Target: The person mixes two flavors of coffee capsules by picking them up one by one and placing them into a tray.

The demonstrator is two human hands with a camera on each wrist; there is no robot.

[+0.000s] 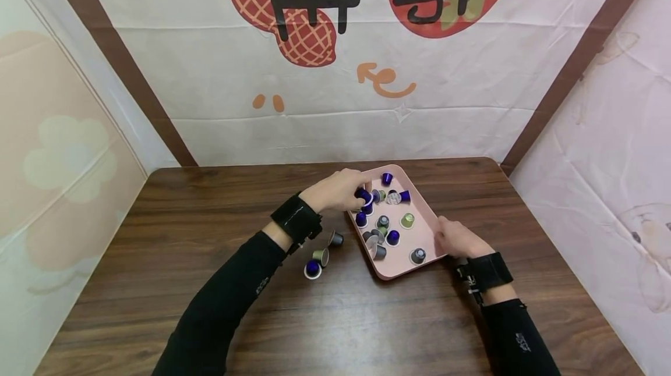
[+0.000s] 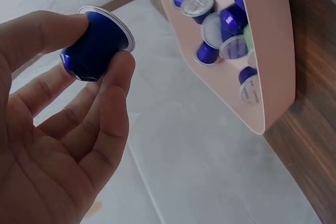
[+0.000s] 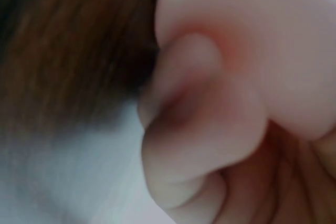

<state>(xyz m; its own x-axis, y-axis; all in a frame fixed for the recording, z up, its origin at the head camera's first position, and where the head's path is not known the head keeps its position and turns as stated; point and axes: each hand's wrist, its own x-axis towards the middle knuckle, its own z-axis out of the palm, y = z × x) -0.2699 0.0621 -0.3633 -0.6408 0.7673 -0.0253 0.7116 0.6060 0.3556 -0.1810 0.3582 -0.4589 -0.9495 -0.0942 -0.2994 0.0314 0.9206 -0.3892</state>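
Between the thumb and fingers of my left hand (image 1: 341, 190) is a blue coffee capsule (image 2: 97, 45) with a silvery rim. That hand is over the left edge of a pink tray (image 1: 401, 259), which stands at an angle on the table. Several blue, green and grey capsules lie scattered in the tray, among them a green capsule (image 1: 407, 220) and a grey capsule (image 1: 417, 256). My right hand (image 1: 461, 239) grips the tray's right rim. Its curled fingers (image 3: 210, 129) press against the pink wall in the blurred right wrist view.
Left of the tray, a grey capsule (image 1: 336, 239), a green-sided capsule (image 1: 321, 257) and a blue capsule (image 1: 312, 269) lie on the brown wooden table (image 1: 335, 329). A printed white cloth (image 1: 335, 137) hangs behind the table's far edge, with more cloth on both sides.
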